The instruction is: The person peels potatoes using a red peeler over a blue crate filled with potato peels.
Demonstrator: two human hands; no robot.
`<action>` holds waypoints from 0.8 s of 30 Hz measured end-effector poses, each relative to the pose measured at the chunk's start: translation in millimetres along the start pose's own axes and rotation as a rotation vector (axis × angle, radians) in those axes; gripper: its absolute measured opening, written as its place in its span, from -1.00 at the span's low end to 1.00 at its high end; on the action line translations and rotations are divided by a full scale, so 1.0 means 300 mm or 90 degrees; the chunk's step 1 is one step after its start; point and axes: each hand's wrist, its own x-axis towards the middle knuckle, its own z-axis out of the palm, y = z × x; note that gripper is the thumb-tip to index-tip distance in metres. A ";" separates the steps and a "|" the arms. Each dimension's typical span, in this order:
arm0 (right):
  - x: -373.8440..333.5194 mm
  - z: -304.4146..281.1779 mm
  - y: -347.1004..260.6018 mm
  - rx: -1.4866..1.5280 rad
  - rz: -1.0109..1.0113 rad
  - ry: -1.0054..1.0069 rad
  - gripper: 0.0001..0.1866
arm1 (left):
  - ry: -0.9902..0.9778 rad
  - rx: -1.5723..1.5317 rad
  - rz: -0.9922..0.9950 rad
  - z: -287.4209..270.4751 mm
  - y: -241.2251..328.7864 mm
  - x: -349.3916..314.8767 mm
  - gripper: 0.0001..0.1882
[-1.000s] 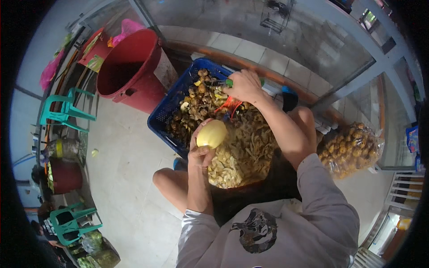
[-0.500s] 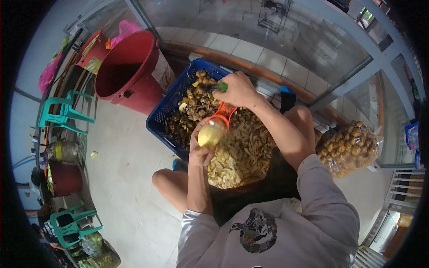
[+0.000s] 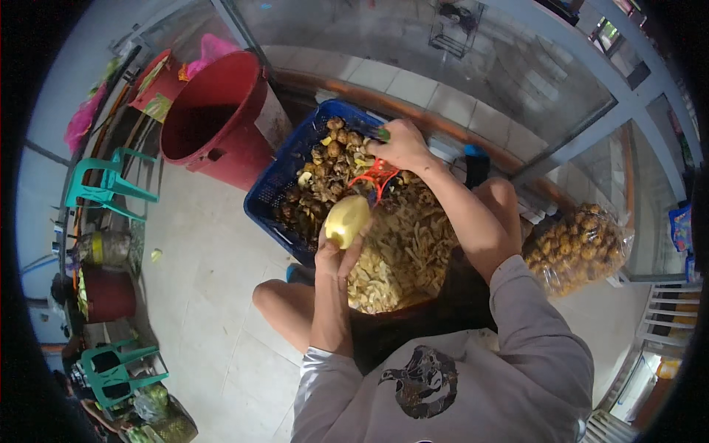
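My left hand (image 3: pixel 338 255) is closed round the lower end of a peeled, pale yellow potato (image 3: pixel 348 221). Just beyond the potato's upper end is a red-orange peeler (image 3: pixel 376 177), gripped by my right hand (image 3: pixel 402 145); a bit of green shows at its handle. The peeler's head looks slightly apart from the potato. Below both hands, a blue plastic crate (image 3: pixel 258 201) holds brown unpeeled potatoes (image 3: pixel 337 142). A heap of pale peelings (image 3: pixel 402 255) lies nearer my body, between my legs.
A large red bin (image 3: pixel 221 111) stands beyond the crate's left side. A clear bag of potatoes (image 3: pixel 580 245) rests on the right by my leg. Green plastic chairs (image 3: pixel 111 184) line the left, and a glass partition (image 3: pixel 413 44) rises at the far side.
My right hand has drawn the peeler slightly away from the potato, toward the right. My left hand has turned the potato more upright, showing more of its peeled side.
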 end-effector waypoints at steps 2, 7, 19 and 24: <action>0.026 0.033 0.096 0.052 0.021 0.033 -0.67 | -0.033 -0.021 -0.033 0.016 0.008 0.006 0.21; -0.121 0.003 -0.197 -0.141 -0.264 0.073 -0.55 | 0.004 0.100 0.029 0.029 0.029 0.001 0.17; -0.104 0.027 -0.164 -0.141 -0.331 0.113 -0.61 | 0.003 0.114 0.016 0.018 0.035 -0.009 0.11; -0.010 0.003 0.007 -0.099 -0.015 0.043 -0.62 | 0.002 0.018 -0.016 0.006 0.019 -0.016 0.11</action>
